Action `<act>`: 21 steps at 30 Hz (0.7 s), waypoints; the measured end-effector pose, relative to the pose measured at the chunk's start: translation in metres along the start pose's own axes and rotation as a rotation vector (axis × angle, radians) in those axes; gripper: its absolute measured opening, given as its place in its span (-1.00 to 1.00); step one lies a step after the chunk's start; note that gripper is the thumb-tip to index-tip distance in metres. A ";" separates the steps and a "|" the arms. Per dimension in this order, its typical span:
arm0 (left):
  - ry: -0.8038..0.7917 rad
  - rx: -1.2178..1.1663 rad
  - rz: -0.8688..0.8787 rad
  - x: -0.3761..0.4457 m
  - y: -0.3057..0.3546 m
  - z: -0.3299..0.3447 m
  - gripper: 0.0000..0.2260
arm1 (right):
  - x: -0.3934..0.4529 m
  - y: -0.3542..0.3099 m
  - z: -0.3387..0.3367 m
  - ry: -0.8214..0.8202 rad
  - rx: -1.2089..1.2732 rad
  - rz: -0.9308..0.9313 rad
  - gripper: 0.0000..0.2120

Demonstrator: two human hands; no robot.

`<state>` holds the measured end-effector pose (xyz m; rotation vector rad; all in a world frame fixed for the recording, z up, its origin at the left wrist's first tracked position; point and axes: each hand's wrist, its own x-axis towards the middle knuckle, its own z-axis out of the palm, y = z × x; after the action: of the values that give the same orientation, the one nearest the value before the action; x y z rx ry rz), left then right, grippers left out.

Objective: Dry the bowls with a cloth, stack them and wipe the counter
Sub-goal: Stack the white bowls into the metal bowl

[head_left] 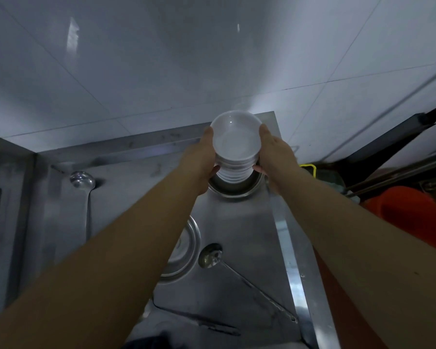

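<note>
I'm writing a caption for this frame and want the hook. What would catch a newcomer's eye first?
First, the stack of white bowls at centre, gripped from both sides by the left hand and right hand above a steel basin on the steel counter. Next, the orange bucket at the right edge, and two ladles: one at left, another nearer the camera.

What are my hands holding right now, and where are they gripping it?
A stack of white bowls, gripped at its sides: left hand on the left, right hand on the right.
</note>
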<state>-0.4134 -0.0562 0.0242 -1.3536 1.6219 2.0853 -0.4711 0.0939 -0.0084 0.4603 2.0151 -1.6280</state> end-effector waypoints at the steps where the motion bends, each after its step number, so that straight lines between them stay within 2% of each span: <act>1: -0.011 0.004 0.000 -0.002 0.001 0.000 -0.51 | -0.001 0.000 -0.001 -0.002 -0.012 -0.007 -0.62; 5: -0.012 0.020 0.013 -0.013 0.002 -0.007 -0.65 | -0.013 0.005 -0.008 0.014 0.000 0.015 -0.41; 7: 0.002 0.044 0.038 -0.023 -0.006 -0.013 -0.77 | -0.026 0.015 -0.017 0.011 -0.037 0.017 -0.44; 10: 0.072 0.079 0.027 -0.036 -0.035 -0.026 -0.79 | -0.051 0.045 -0.031 -0.051 -0.090 0.009 -0.56; 12: 0.083 0.139 -0.004 -0.044 -0.063 -0.038 -0.81 | -0.068 0.070 -0.039 -0.059 -0.125 0.023 -0.53; 14: 0.099 0.217 -0.051 -0.056 -0.095 -0.051 -0.77 | -0.085 0.097 -0.045 -0.077 -0.155 0.041 -0.51; 17: 0.099 0.267 -0.132 -0.086 -0.143 -0.068 -0.55 | -0.115 0.135 -0.059 -0.119 -0.302 0.066 -0.60; 18: 0.107 0.303 -0.144 -0.099 -0.159 -0.073 -0.54 | -0.125 0.145 -0.063 -0.138 -0.353 0.062 -0.62; 21: 0.128 0.423 -0.131 -0.140 -0.197 -0.086 -0.71 | -0.152 0.167 -0.069 -0.210 -0.452 0.035 -0.65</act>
<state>-0.1656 0.0014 -0.0079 -1.4164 1.8335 1.4970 -0.2663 0.2064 -0.0437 0.1489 2.1112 -1.0970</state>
